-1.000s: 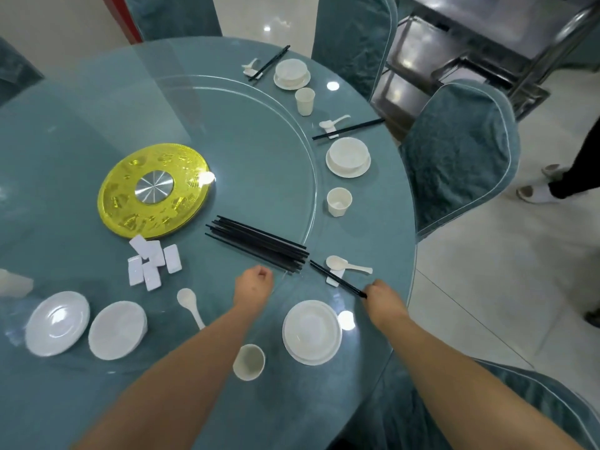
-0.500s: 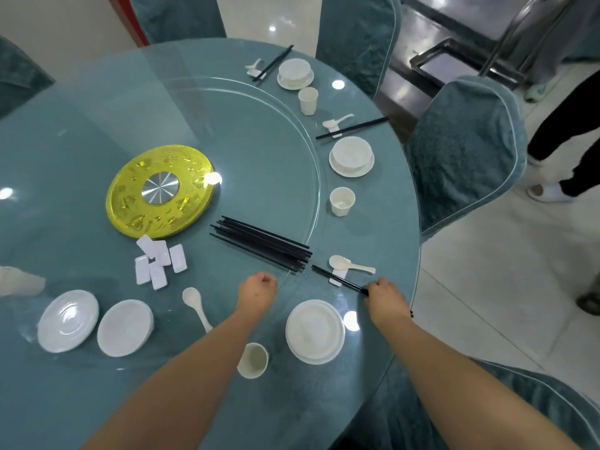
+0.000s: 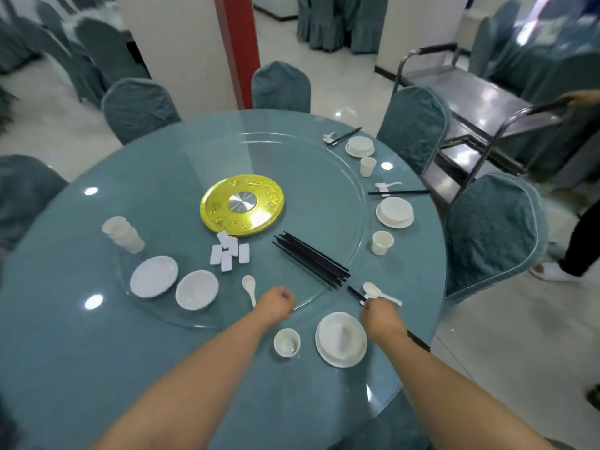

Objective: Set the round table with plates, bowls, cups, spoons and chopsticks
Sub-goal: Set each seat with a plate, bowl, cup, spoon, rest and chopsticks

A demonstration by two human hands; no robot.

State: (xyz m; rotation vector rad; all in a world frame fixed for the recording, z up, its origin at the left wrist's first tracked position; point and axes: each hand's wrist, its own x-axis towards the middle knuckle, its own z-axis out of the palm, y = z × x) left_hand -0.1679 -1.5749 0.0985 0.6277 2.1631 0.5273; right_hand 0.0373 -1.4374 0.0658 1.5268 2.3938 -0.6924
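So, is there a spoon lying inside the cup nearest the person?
No, the nearest cup looks empty; the loose spoon lies on the glass beyond it.

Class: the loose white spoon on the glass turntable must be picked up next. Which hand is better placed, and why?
Left. The left hand lies right beside the spoon; the right hand is at the chopsticks.

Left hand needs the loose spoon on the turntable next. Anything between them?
Nothing visible. The left hand is closed in a fist at the turntable's near edge, and the loose spoon lies just to its left with its handle end pointing toward the hand. The rests and bowl lie beyond the spoon, not between.
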